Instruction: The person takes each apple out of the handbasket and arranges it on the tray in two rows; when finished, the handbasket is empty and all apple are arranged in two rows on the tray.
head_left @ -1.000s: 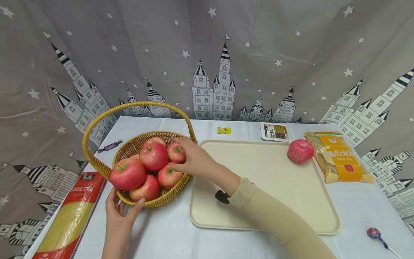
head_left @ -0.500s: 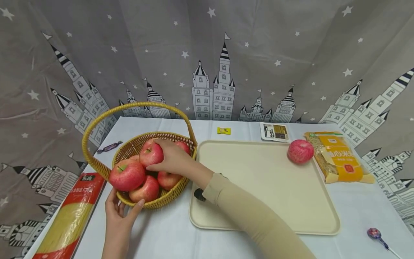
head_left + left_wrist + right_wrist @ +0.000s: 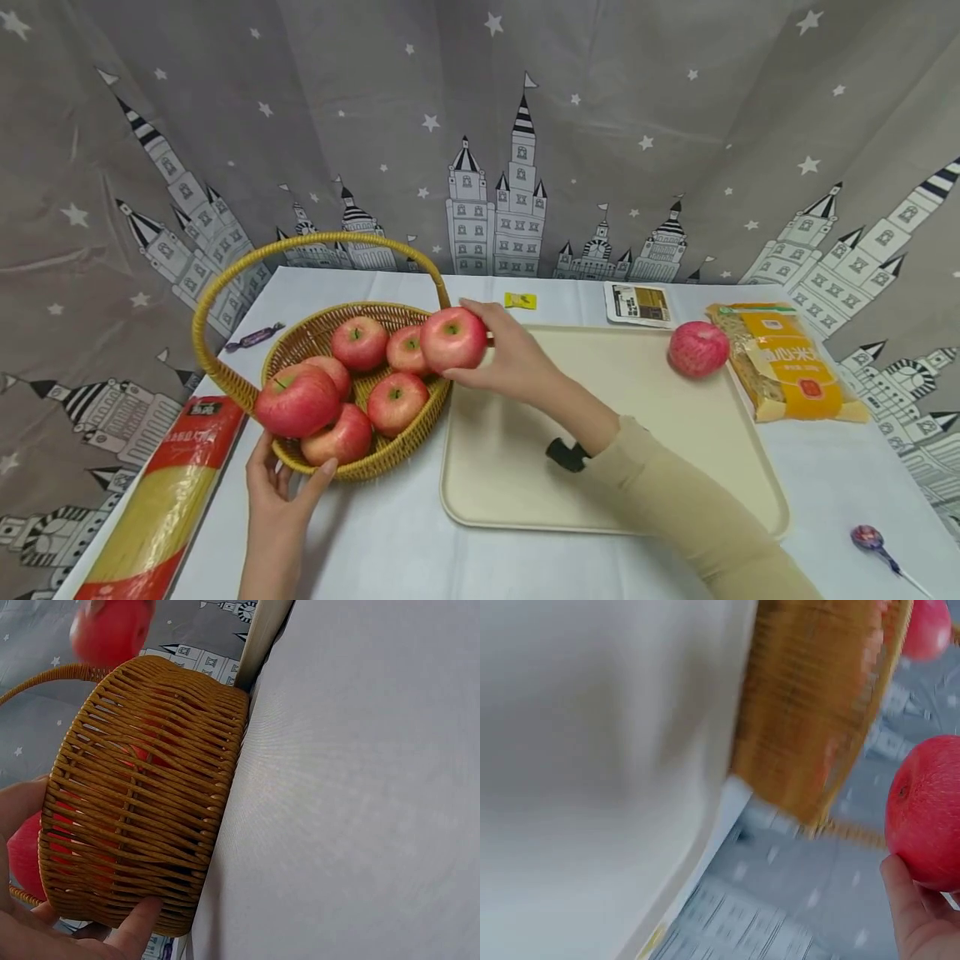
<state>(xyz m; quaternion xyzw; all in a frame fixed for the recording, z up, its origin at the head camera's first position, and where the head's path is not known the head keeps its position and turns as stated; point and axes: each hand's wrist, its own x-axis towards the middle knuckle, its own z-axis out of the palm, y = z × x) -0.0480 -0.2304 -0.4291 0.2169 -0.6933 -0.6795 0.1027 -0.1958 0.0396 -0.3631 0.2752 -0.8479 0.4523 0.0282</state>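
Note:
My right hand (image 3: 513,354) grips a red apple (image 3: 453,338) over the basket's right rim, stem side facing up. In the right wrist view this apple (image 3: 930,814) fills the right edge, fingers around its underside. The wicker basket (image 3: 401,450), with a tall arched handle (image 3: 330,239), holds several more apples, including one large apple (image 3: 298,402) at the front left. My left hand (image 3: 279,508) holds the basket's near left side, thumb on the front wall. In the left wrist view, fingers of the left hand (image 3: 45,930) lie against the woven wall (image 3: 142,802).
A cream tray (image 3: 600,467) lies right of the basket, with another apple (image 3: 698,349) at its back right corner. Around them are a noodle packet (image 3: 165,500), purple candy (image 3: 255,337), yellow candy (image 3: 520,301), a flat sachet (image 3: 637,304), a grain bag (image 3: 795,367) and a lollipop (image 3: 867,538).
My right hand reached into the basket, took hold of the apple on top of the pile, then lifted it to the right rim. My left hand stayed on the basket.

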